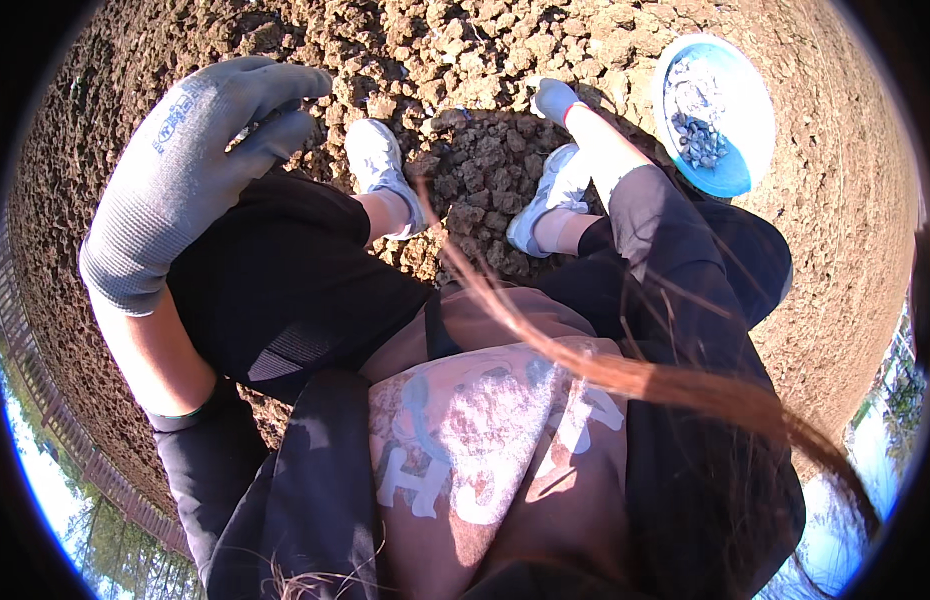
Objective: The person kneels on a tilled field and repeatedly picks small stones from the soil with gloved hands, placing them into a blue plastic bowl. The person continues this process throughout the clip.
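Note:
My left hand (pixel 202 142) wears a grey knitted work glove with printing on its back. It hangs above the soil by my left knee, its fingers curved and the thumb apart from them; I see nothing held, though the palm is hidden. My right hand (pixel 552 100), in a pale glove, reaches down to the clods of soil (pixel 472 150) beyond my right shoe. Its fingertips are small and overexposed, so whether they pinch something cannot be made out. Right of this hand stands a light-blue plastic basin (pixel 742 176) with many small whitish-grey pieces (pixel 697 142), possibly garlic cloves, in it.
My white shoes (pixel 376 154) stand apart on the rough, lumpy soil. A strand of long hair (pixel 622 375) hangs across the view. Smoother, sunlit ground (pixel 840 225) lies at the right. A fence (pixel 97 472) curves along the lower left rim.

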Available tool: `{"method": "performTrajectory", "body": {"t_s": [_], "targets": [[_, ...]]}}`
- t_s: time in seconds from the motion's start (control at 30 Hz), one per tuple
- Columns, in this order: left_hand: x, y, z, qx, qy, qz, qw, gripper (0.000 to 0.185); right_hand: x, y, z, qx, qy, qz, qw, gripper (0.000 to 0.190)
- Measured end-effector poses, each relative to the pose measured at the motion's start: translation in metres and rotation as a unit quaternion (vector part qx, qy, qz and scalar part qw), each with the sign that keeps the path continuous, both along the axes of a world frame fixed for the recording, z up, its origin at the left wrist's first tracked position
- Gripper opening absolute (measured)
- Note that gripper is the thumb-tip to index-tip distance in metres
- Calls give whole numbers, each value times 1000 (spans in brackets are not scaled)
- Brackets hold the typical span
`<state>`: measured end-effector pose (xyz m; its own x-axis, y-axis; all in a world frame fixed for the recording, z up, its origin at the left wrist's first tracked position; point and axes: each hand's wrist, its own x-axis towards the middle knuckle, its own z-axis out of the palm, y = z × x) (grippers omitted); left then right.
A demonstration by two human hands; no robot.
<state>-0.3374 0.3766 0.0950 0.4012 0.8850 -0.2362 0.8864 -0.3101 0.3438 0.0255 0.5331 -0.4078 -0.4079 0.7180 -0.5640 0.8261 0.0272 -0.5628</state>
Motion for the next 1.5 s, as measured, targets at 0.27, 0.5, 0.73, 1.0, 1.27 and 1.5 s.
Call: {"method": "performTrajectory", "body": {"t_s": [0.27,0.5,0.73,1.0,1.27,1.5], "targets": [[-8,20,-7,-48,9,89,995,33,-33,10,-16,45,-110,120,986,39],[1,32,-14,-56,-22,67,996,34,-12,26,28,168,-225,678,680,34],[-8,25,-9,-35,-71,46,996,36,20,62,78,-155,0,-13,988,20],[2,30,-13,-74,-38,36,996,37,31,26,30,177,-157,41,971,40],[8,27,-18,-72,-6,52,996,40,7,20,-23,252,-168,173,937,29],[21,36,-8,-175,15,146,973,43,-31,-7,10,232,-93,45,967,33]]}}
